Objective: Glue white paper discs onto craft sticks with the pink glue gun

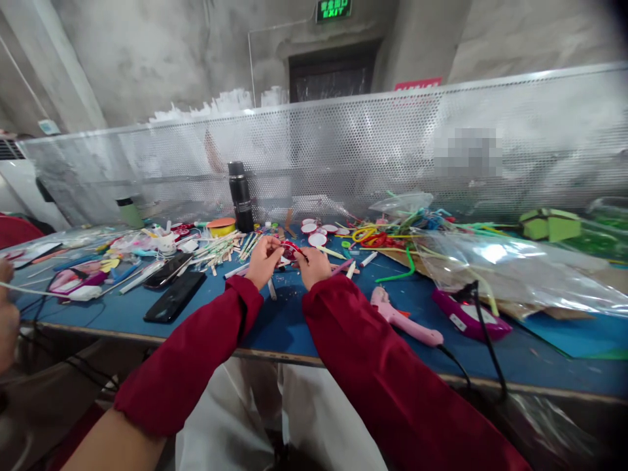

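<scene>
My left hand (265,263) and my right hand (314,267) are close together above the blue table, fingers pinched on a small red curved band (292,247) with pale marks. The left fingers are at its left end, the right thumb and fingers at its right end. Its exact kind is too small to tell. Just beyond lie several white discs with red rims (318,239). A white marker-like stick (271,289) rests below my left hand. To the right of my right forearm a pink glue gun (407,320) lies on the table.
Two dark phones, one nearer (175,297), lie left of my hands. A black thermos (240,199) stands behind. On the right are a purple device (471,315) with a black cable and clear plastic bags (495,261). Another person's hand (7,317) shows at the left edge.
</scene>
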`<state>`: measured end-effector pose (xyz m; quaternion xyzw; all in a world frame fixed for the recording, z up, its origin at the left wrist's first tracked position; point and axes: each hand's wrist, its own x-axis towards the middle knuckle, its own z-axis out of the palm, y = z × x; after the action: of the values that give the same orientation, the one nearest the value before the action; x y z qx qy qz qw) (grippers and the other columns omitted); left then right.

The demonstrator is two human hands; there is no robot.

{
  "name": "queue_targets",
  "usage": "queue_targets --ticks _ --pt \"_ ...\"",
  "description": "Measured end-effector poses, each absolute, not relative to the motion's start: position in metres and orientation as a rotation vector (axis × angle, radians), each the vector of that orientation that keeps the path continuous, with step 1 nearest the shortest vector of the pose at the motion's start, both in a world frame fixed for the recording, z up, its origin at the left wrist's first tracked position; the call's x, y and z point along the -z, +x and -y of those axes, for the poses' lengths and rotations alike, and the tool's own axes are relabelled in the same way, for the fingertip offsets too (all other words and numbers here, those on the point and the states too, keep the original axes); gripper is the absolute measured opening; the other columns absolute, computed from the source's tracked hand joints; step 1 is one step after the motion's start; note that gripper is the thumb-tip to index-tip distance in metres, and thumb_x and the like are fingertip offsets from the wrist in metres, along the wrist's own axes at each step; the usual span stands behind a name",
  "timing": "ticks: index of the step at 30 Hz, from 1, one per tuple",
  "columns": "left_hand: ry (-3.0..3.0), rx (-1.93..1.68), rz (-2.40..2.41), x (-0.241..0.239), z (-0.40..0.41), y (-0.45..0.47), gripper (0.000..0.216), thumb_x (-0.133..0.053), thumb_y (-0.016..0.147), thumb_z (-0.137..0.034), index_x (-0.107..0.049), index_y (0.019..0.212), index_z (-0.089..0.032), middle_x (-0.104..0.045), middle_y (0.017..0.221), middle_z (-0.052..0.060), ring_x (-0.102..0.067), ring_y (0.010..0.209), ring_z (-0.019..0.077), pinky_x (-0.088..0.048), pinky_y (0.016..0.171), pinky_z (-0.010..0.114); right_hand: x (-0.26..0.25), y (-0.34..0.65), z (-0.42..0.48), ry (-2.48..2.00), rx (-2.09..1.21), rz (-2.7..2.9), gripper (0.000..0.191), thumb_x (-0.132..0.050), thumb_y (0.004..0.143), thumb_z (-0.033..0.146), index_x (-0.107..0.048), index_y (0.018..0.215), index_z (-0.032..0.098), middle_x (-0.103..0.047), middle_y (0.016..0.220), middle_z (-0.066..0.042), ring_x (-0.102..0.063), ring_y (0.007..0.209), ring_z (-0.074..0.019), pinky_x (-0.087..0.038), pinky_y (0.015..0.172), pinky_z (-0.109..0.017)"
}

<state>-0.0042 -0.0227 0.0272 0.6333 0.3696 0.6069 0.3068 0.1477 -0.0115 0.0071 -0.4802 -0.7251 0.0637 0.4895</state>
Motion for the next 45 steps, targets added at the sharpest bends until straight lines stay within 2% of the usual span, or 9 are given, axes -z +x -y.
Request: queue_targets --ticks 8,11,15,19,22,25,28,40,45 --pt "1.619 -1.508 -0.845 -0.028 0.029 -0.004 0.022 -0.058 0.085 -0.035 -0.043 0.090 -0.021 -0.056 0.077 -0.002 -0.056 0.052 0.0091 -0.035 0.043 0.020 -0.013 0.152 0.015 -0.884 -0.091 1.610 0.018 -0.055 0.082 0.027 -0.070 0.089 0.019 -0.067 0.088 -0.008 -0.060 0.087 -0.0220 -0.047 0.082 -0.036" --pt "1.573 -1.524 -0.776 -0.030 0.031 -0.007 0.022 -0.053 0.088 -0.040 -0.045 0.096 -0.021 -0.056 0.075 -0.002 -0.057 0.058 0.0108 -0.038 0.045 0.020 -0.016 0.150 0.021 -0.779 -0.130 1.524 0.017 -0.052 0.076 0.019 -0.068 0.082 0.019 -0.066 0.091 -0.008 -0.061 0.091 -0.0214 -0.047 0.087 -0.037" --pt "1.722 -1.484 -0.717 -0.033 0.034 -0.008 0.035 -0.063 0.082 -0.040 -0.047 0.105 -0.020 -0.060 0.084 0.001 -0.060 0.068 0.0124 -0.045 0.053 0.022 -0.014 0.146 0.021 -0.866 -0.230 1.437 0.014 -0.056 0.075 0.027 -0.064 0.082 0.018 -0.064 0.093 -0.009 -0.060 0.089 -0.0220 -0.049 0.081 -0.037" --pt "1.933 -1.426 -0.756 -0.033 0.032 -0.006 0.060 -0.076 0.070 -0.034 -0.045 0.119 -0.018 -0.065 0.101 0.008 -0.064 0.086 0.0175 -0.049 0.067 0.025 -0.006 0.145 0.009 -0.973 -0.391 1.320 0.042 -0.066 0.065 0.030 -0.058 0.104 0.017 -0.062 0.105 -0.010 -0.061 0.090 -0.0221 -0.051 0.076 -0.036" --pt "1.950 -1.411 -0.796 -0.032 0.030 -0.006 0.060 -0.076 0.071 -0.035 -0.045 0.120 -0.018 -0.067 0.094 0.007 -0.064 0.079 0.0164 -0.048 0.065 0.026 -0.001 0.146 -0.003 -0.946 -0.606 1.232 0.050 -0.070 0.060 0.033 -0.056 0.106 0.018 -0.065 0.095 -0.006 -0.062 0.082 -0.0199 -0.052 0.070 -0.034" --pt "1.968 -1.424 -0.839 -0.032 0.029 -0.006 0.057 -0.076 0.071 -0.035 -0.047 0.118 -0.018 -0.064 0.076 0.000 -0.060 0.063 0.0128 -0.045 0.057 0.023 0.003 0.144 -0.010 -0.911 -0.811 1.099 0.047 -0.071 0.056 0.037 -0.056 0.097 0.019 -0.063 0.078 0.001 -0.061 0.069 -0.0170 -0.053 0.060 -0.031" --pt "1.972 -1.442 -0.875 -0.032 0.029 -0.004 0.058 -0.078 0.069 -0.033 -0.049 0.116 -0.017 -0.060 0.065 -0.004 -0.056 0.054 0.0107 -0.042 0.051 0.022 0.004 0.142 -0.013 -0.832 -0.918 0.979 0.044 -0.073 0.053 0.036 -0.054 0.090 0.020 -0.061 0.074 0.003 -0.060 0.065 -0.0161 -0.053 0.057 -0.031" --pt "1.912 -1.413 -0.905 -0.030 0.031 -0.002 0.047 -0.076 0.069 -0.031 -0.052 0.107 -0.017 -0.067 0.075 0.000 -0.058 0.050 0.0101 -0.050 0.049 0.024 0.002 0.150 -0.019 -0.876 -0.770 0.926 0.042 -0.069 0.054 0.036 -0.050 0.088 0.020 -0.062 0.079 -0.001 -0.061 0.072 -0.0174 -0.055 0.063 -0.033" --pt "1.931 -1.404 -0.910 -0.029 0.030 -0.002 0.042 -0.074 0.070 -0.032 -0.053 0.104 -0.018 -0.068 0.078 0.001 -0.058 0.048 0.0093 -0.050 0.048 0.024 0.000 0.148 -0.018 -0.822 -0.857 0.840 0.047 -0.069 0.050 0.039 -0.047 0.088 0.021 -0.059 0.078 0.000 -0.059 0.069 -0.0179 -0.054 0.053 -0.032"
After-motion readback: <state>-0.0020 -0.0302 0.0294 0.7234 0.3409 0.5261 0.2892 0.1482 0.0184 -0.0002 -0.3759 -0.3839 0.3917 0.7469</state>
